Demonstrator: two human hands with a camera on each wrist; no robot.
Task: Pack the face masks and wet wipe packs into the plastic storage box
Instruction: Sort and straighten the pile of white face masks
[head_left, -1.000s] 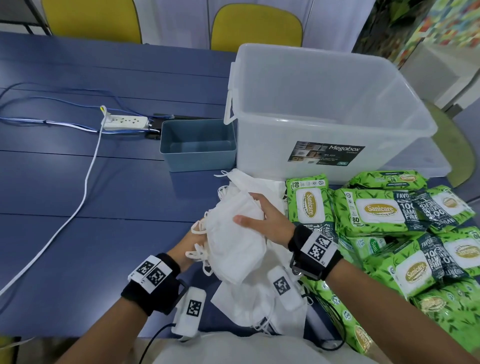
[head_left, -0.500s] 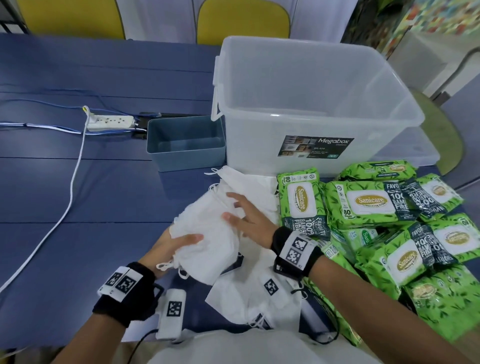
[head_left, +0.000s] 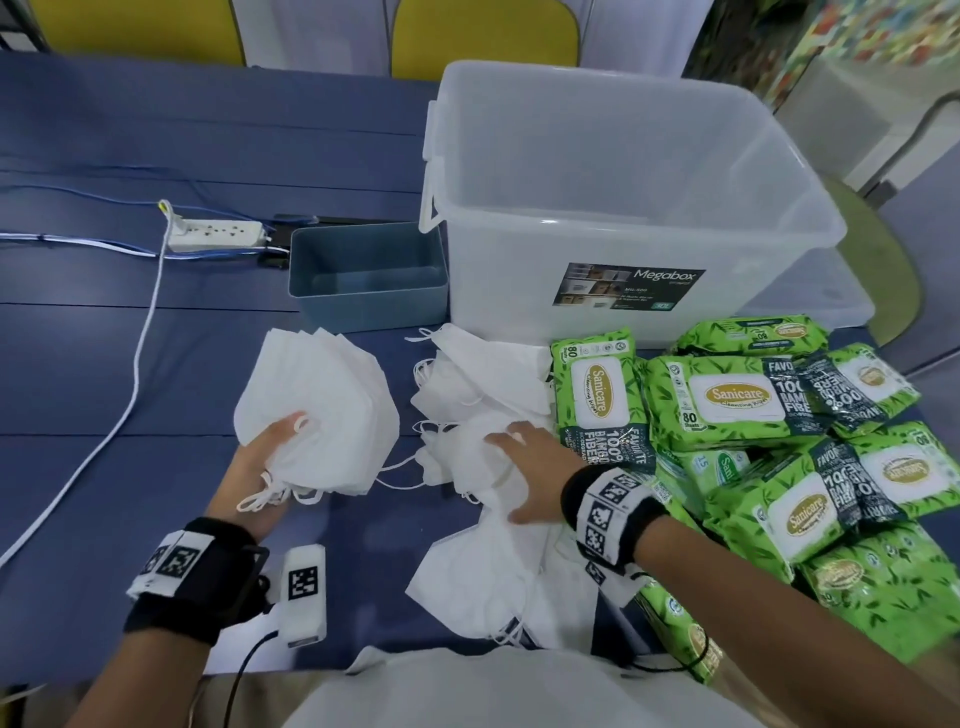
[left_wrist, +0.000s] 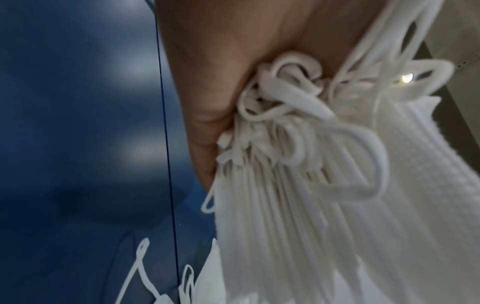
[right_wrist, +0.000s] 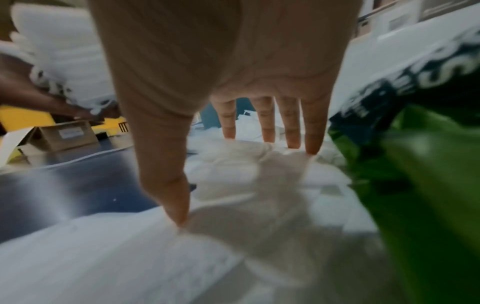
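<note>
My left hand grips a fanned stack of white face masks by its lower edge, held left of the loose pile; the wrist view shows the same stack with its ear loops bunched against my palm. My right hand lies flat with straight, spread fingers pressing on the loose mask pile on the blue table. Green wet wipe packs are heaped to the right of that pile. The clear plastic storage box stands behind them, open, with nothing visible inside.
A small blue-grey bin sits left of the storage box. A white power strip and its cables run along the table's left side. Yellow chairs stand behind the table. The box's lid lies to its right.
My left hand has carried the mask stack to the left, away from the pile. My right hand has let go of that stack and come down flat on the loose masks.
</note>
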